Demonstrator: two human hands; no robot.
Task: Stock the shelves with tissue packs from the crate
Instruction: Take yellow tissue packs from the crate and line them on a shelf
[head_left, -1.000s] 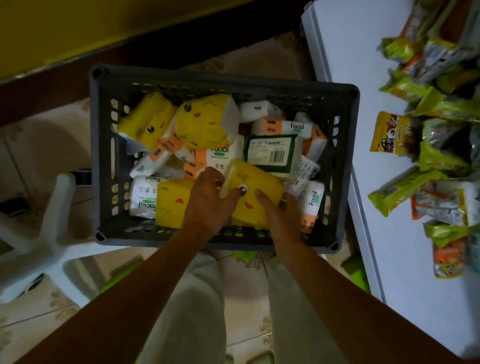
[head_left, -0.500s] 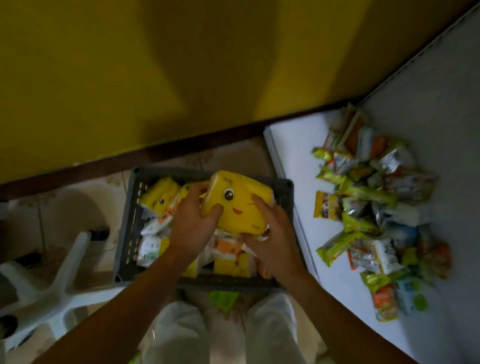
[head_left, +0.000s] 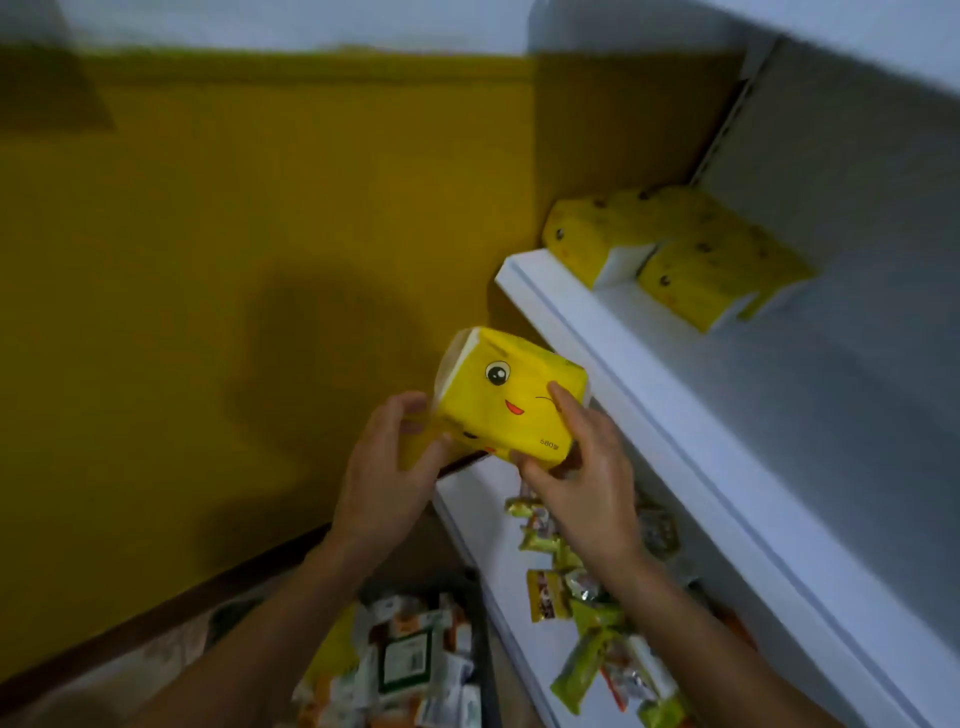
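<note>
The yellow tissue pack wears glossy plastic film; the white shelf looks smooth, painted.

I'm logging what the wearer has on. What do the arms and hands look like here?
Both forearms are bare right up to the bottom of the frame, with no sleeves showing. The left hand and right hand have no gloves, and no rings, watch or bracelets show.
</note>
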